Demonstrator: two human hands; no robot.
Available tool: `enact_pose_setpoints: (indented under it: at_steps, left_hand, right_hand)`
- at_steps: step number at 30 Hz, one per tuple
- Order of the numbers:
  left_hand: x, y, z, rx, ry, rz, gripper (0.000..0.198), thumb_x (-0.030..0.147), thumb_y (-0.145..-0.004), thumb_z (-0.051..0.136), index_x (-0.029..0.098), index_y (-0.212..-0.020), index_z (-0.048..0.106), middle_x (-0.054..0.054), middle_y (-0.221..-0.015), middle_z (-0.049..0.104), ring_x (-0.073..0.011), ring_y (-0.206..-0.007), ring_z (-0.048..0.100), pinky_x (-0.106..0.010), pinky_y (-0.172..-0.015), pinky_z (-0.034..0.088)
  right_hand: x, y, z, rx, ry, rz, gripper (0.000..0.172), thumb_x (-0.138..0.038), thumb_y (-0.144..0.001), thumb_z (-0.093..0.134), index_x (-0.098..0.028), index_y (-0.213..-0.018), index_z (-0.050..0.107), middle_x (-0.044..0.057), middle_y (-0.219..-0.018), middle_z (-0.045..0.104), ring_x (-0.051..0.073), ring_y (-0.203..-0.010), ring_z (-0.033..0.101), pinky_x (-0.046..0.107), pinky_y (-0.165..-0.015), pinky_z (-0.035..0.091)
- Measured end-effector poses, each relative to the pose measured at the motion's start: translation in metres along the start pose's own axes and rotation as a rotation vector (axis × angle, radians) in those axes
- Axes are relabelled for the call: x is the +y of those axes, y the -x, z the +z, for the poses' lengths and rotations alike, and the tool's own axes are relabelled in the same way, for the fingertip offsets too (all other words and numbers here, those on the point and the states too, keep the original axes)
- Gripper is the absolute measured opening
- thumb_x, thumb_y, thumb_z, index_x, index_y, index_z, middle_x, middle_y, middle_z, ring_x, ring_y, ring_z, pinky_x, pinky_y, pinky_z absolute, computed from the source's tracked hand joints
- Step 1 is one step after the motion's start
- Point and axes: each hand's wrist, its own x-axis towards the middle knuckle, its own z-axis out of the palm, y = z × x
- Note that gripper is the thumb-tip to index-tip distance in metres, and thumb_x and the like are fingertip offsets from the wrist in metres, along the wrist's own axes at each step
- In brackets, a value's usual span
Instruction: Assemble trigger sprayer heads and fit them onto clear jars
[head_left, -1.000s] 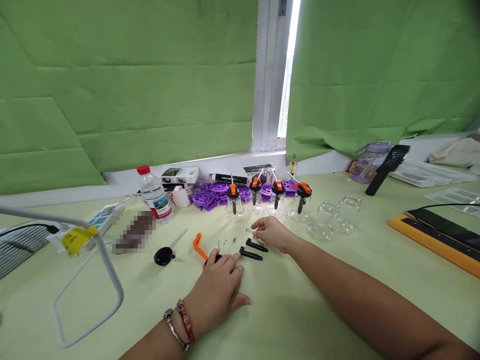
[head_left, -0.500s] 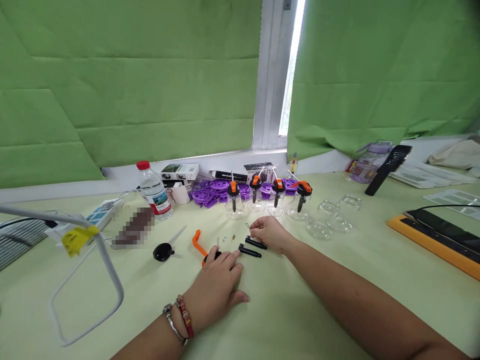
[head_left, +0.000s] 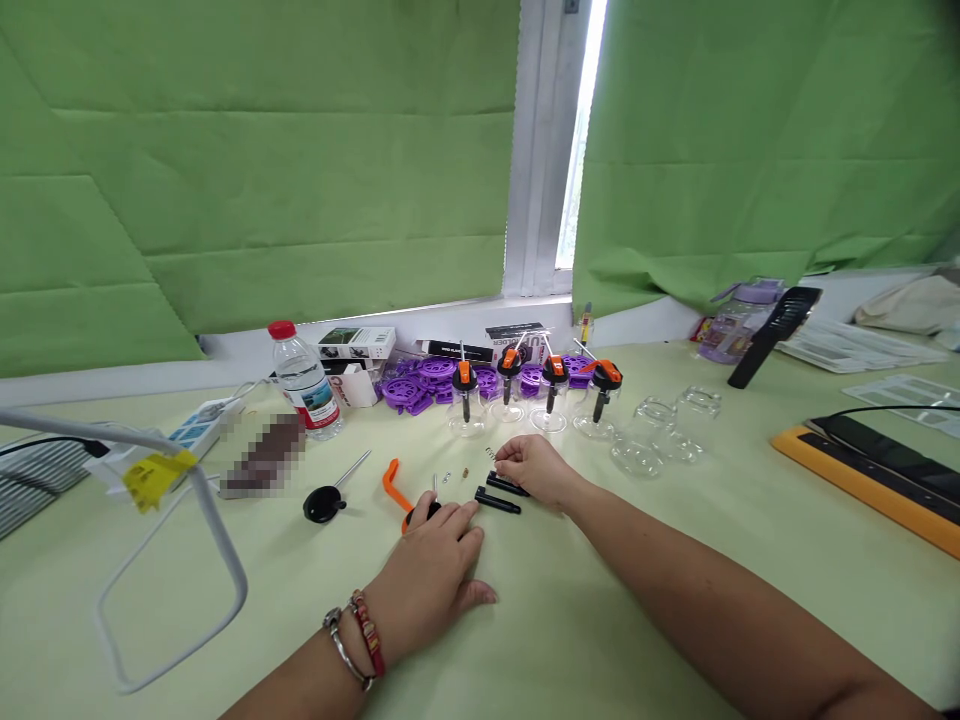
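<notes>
My left hand [head_left: 435,560] lies palm down with its fingers stretched out over a black part joined to a curved orange handle [head_left: 392,485]. Its fingertips partly hide the black part. My right hand [head_left: 541,470] pinches thumb and fingers together at a short black tube [head_left: 504,484]; whatever lies between the fingertips is hidden. A second black tube [head_left: 499,500] lies between the hands. Just beyond my right fingertips is a small coil spring [head_left: 491,454]. Tiny silvery pieces [head_left: 447,477] and a small brown piece [head_left: 465,473] rest nearby. Further left lies a black round part with a metal rod [head_left: 325,504].
Several clear jars with orange-and-black tops [head_left: 466,400] stand at the back, before purple plastic parts [head_left: 409,390]. Clear glass jars [head_left: 637,455] lie to the right. A water bottle [head_left: 306,385] and a white metal frame [head_left: 225,540] are on the left.
The view has shifted very slightly. My right hand stays pinched at the black tube, and my left hand keeps its place over the black part.
</notes>
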Motion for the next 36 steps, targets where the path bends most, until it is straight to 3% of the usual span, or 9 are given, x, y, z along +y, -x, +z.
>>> enact_pose_setpoints:
  at_steps: [7,19,29,33,36]
  left_hand:
    - [0.001,0.000,-0.001,-0.014,-0.001,-0.004,0.038,0.052,-0.080,0.060,0.021,-0.102,0.058,-0.012,-0.133,0.053,-0.0302,-0.117,0.051,-0.060,-0.105,0.023]
    - [0.001,0.000,-0.002,-0.008,-0.004,0.000,0.039,0.052,-0.080,0.061,0.021,-0.102,0.059,-0.012,-0.134,0.053,-0.0298,-0.117,0.051,-0.058,-0.105,0.024]
    - [0.002,0.000,-0.001,-0.008,-0.012,0.003,0.037,0.052,-0.081,0.060,0.021,-0.100,0.059,-0.013,-0.132,0.054,-0.0300,-0.116,0.052,-0.058,-0.104,0.025]
    - [0.001,0.000,-0.002,-0.006,0.002,0.003,0.038,0.051,-0.081,0.060,0.021,-0.103,0.059,-0.014,-0.132,0.054,-0.0305,-0.117,0.051,-0.059,-0.104,0.024]
    - [0.001,0.000,-0.002,0.017,0.011,0.006,0.037,0.051,-0.080,0.060,0.021,-0.101,0.059,-0.014,-0.132,0.054,-0.0307,-0.116,0.052,-0.059,-0.104,0.024]
  right_hand:
    - [0.002,0.002,0.000,0.022,-0.040,-0.043,0.018,-0.021,-0.072,0.062,-0.014,-0.088,0.066,0.004,-0.076,0.067,0.014,-0.068,0.060,0.024,-0.061,0.046]
    - [0.002,0.003,0.001,0.049,-0.103,-0.049,0.012,-0.024,-0.069,0.061,-0.016,-0.077,0.061,-0.001,-0.068,0.060,0.011,-0.059,0.051,0.023,-0.055,0.040]
    - [-0.002,0.007,-0.001,0.033,-0.180,-0.027,0.012,-0.024,-0.070,0.062,-0.015,-0.079,0.060,0.000,-0.070,0.062,0.011,-0.062,0.056,0.022,-0.057,0.043]
    - [-0.006,0.006,-0.015,0.093,0.062,-0.003,0.014,-0.024,-0.077,0.057,-0.015,-0.087,0.061,0.003,-0.077,0.067,0.012,-0.067,0.061,0.021,-0.058,0.044]
    - [-0.003,0.003,-0.031,0.138,0.321,0.035,0.009,-0.021,-0.072,0.063,-0.016,-0.079,0.065,0.006,-0.075,0.068,0.015,-0.067,0.060,0.023,-0.056,0.041]
